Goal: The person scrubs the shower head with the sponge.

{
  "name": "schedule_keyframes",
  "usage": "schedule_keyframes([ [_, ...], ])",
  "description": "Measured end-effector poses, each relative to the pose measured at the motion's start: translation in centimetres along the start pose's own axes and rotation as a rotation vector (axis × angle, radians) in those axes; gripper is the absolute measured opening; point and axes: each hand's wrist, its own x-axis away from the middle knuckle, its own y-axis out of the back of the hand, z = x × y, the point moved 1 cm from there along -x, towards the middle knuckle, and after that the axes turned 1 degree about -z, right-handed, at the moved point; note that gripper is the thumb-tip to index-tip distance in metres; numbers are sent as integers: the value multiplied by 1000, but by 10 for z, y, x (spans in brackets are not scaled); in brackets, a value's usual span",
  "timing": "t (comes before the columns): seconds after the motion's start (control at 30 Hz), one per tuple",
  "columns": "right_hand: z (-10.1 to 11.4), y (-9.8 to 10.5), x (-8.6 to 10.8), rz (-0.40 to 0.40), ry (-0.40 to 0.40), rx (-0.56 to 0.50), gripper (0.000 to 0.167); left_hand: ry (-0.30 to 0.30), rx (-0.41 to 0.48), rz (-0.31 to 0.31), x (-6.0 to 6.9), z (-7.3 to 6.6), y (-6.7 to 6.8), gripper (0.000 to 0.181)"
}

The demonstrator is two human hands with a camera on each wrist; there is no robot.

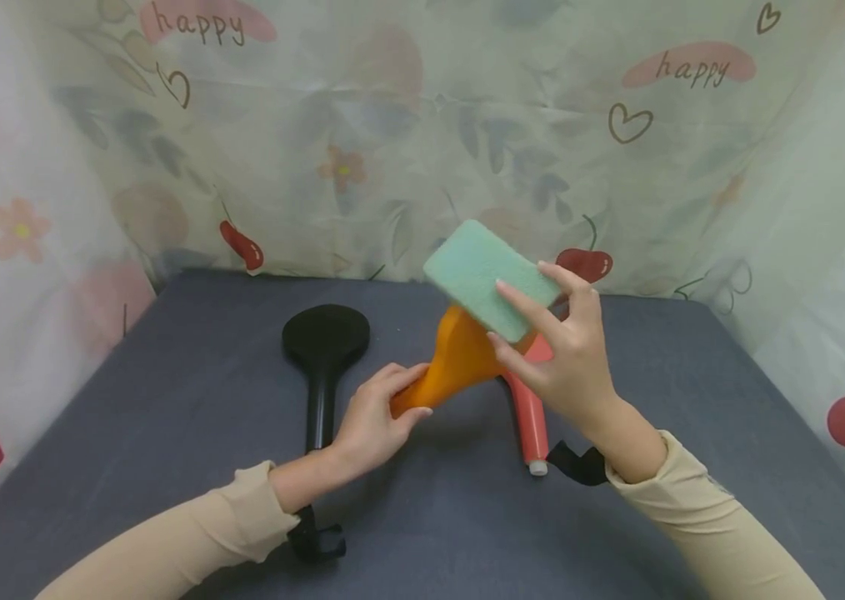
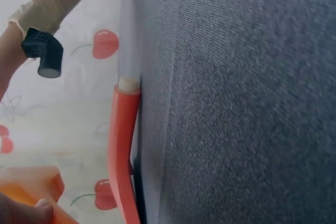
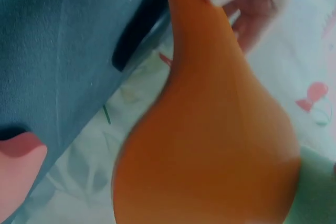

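In the head view my left hand (image 1: 373, 417) grips the handle of an orange shower head (image 1: 467, 354), lifted over the table with its broad end up and to the right. My right hand (image 1: 572, 358) holds a pale green sponge (image 1: 486, 275) by its edges, fingers spread across it. The sponge overlaps the broad end of the orange shower head and seems to touch it. From the right wrist, the smooth orange back fills the middle, with the sponge (image 3: 315, 187) at its lower right side.
A black shower head (image 1: 325, 333) lies left of the hands, its handle partly behind the left wrist. A coral-red one (image 1: 527, 421) with a white handle end lies under the right hand. Patterned curtains (image 1: 392, 125) rise behind and beside the grey tabletop (image 1: 190, 375).
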Motion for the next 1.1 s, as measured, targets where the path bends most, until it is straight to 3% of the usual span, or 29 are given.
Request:
schedule_keyframes([
  [0.2, 7, -5, 5, 122, 117, 108, 38, -3, 68, -5, -1, 0, -1, 49],
  [0.43, 12, -10, 9, 142, 91, 55, 58, 16, 113, -2, -2, -1, -1, 51],
  [0.63, 15, -15, 14, 177, 178, 44, 43, 27, 133, 5, -2, 1, -4, 51],
  [0.93, 18, -12, 6, 125, 133, 98, 52, 40, 142, 7, -2, 0, -4, 51],
  [1.1, 28, -24, 13, 123, 252, 155, 54, 54, 135, 1, 0, -1, -5, 49],
])
